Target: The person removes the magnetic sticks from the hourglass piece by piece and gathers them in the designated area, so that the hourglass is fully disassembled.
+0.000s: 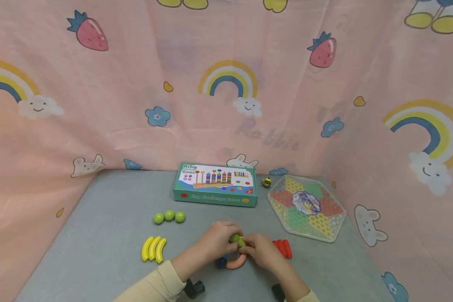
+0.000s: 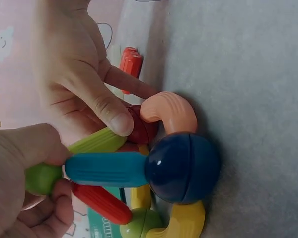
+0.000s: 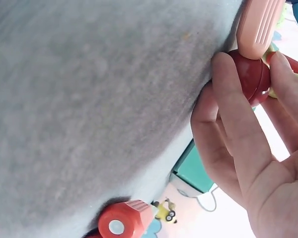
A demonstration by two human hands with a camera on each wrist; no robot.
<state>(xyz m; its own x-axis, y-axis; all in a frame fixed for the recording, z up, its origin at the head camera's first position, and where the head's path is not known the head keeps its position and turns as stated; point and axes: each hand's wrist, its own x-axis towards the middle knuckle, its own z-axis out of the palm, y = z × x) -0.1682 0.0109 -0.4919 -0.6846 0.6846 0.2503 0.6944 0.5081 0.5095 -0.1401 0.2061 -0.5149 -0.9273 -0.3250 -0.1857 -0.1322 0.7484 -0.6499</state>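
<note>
A small frame of toy sticks and balls stands on the table between both hands. Its ring shows a dark blue ball (image 2: 171,167), a peach curved stick (image 2: 176,113), a yellow curved stick (image 2: 186,220) and a dark red ball (image 3: 252,74). A teal stick (image 2: 107,169), a red stick (image 2: 102,204) and a light green stick (image 2: 98,142) converge toward a green ball (image 2: 42,178) at the top. My left hand (image 1: 219,238) holds that green ball between thumb and fingers. With thumb and fingers, my right hand (image 1: 263,251) pinches the dark red ball.
Three yellow curved sticks (image 1: 152,249) and three green balls (image 1: 169,215) lie on the left. Red sticks (image 1: 285,249) sit beside my right hand. Behind are a green game box (image 1: 215,198), a tiny yellow figure (image 1: 266,182) and a hexagonal board (image 1: 307,204).
</note>
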